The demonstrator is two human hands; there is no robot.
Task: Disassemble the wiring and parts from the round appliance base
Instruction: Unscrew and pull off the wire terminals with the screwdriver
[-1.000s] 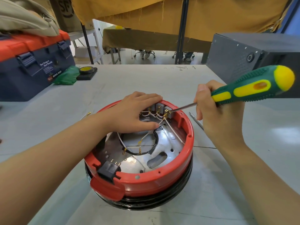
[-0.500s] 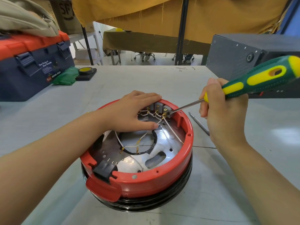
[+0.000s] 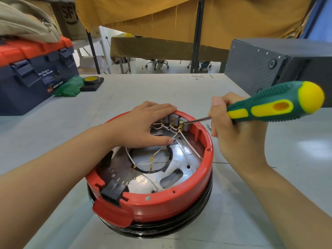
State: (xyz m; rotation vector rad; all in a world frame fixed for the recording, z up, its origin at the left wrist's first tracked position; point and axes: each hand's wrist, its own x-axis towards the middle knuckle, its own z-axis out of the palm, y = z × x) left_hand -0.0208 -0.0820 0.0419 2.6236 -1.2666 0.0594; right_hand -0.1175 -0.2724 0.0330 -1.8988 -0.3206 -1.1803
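1. The round appliance base with its red plastic rim (image 3: 179,200) sits in the middle of the pale grey counter (image 3: 143,90), open side up, with thin white wires (image 3: 188,146) strung across its shiny metal floor to a row of small grey terminal blocks (image 3: 177,121) at the far rim.
2. The left hand (image 3: 143,128) lies flat and open over the far-left part of the rim, closed on nothing, only pressing down. The right hand (image 3: 233,133) has its grip wrapped tight round the green-and-yellow rubber-handled screwdriver (image 3: 269,106), whose steel tip meets the rightmost terminal block.
3. The tip could slip: the shaft comes in at a shallow slant, so a hard push may make it skate off the small brass fitting and gouge the block or stab across at the left fingers (image 3: 161,108), which lie just beside the terminals.
4. The base could shift: it stands on a black ring (image 3: 179,225) narrower-looking than the rim, and sideways force from the tool may rock or slide it if the left palm eases off.
5. The wires could snap: levering a connector out may tear a white wire or bend its brass lug rather than free it cleanly.
6. A loosened screw or clip may drop through the holes in the metal floor and be lost inside.
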